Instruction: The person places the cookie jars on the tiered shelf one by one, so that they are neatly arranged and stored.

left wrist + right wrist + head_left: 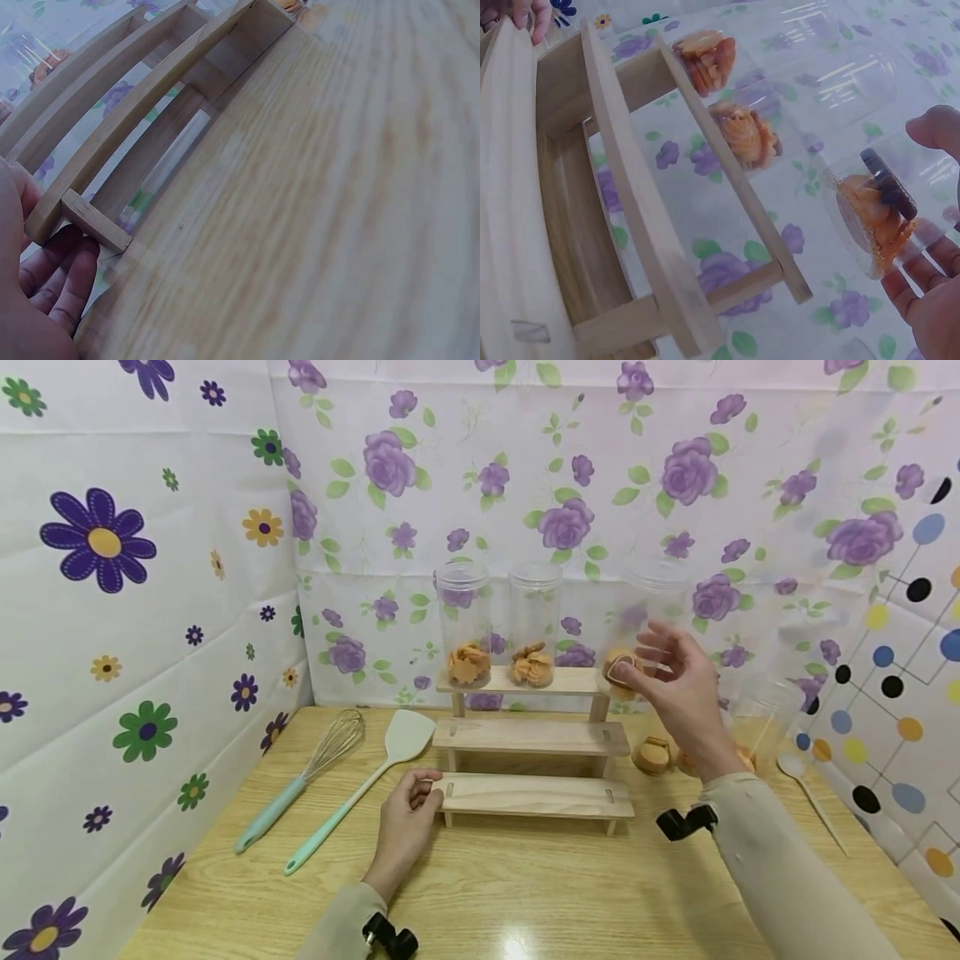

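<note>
My right hand (678,689) holds a clear jar (621,670) of cookies, slightly tilted, by the right end of the top shelf. In the right wrist view, the jar (870,221) stands off the wooden stand, with thumb and fingers on opposite sides. My left hand (408,814) grips the left end of the lowest step of the three-tier wooden stand (536,793); fingers (71,281) reach under the board. Two similar jars, a left one (463,618) and a middle one (534,618), stand upright on the top shelf with cookies at the bottom.
More cookie jars (765,714) stand right of the stand, partly behind my right arm. A white spoon (813,797) lies at the far right. On the left lie a whisk (303,781) and a pale turner (375,777). Patterned cloth (480,485) hangs behind the table.
</note>
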### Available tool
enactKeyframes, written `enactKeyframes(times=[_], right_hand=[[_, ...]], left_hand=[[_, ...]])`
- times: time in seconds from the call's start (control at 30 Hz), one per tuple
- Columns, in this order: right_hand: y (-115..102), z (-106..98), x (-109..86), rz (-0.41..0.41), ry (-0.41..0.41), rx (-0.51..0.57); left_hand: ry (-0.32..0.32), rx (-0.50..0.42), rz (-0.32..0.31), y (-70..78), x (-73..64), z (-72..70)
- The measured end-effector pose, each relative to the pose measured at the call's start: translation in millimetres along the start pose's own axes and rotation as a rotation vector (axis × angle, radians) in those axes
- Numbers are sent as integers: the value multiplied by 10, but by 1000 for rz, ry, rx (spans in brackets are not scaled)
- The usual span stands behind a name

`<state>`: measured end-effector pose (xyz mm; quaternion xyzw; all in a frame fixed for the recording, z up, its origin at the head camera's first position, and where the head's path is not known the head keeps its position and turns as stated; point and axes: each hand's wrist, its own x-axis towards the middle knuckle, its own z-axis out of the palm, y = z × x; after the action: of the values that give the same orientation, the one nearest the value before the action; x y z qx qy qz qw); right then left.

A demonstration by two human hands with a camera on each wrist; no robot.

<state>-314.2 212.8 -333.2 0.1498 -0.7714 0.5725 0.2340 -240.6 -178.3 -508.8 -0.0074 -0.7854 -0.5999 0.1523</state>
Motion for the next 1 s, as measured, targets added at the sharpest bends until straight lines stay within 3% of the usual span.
enactKeyframes(times=[0.43, 1.0], right_hand=[[101, 273, 309, 57, -69, 33], [356, 443, 325, 95, -100, 57]], left_hand=[[3, -2, 13, -4, 10, -18], [-8, 18, -9, -39, 11, -19]])
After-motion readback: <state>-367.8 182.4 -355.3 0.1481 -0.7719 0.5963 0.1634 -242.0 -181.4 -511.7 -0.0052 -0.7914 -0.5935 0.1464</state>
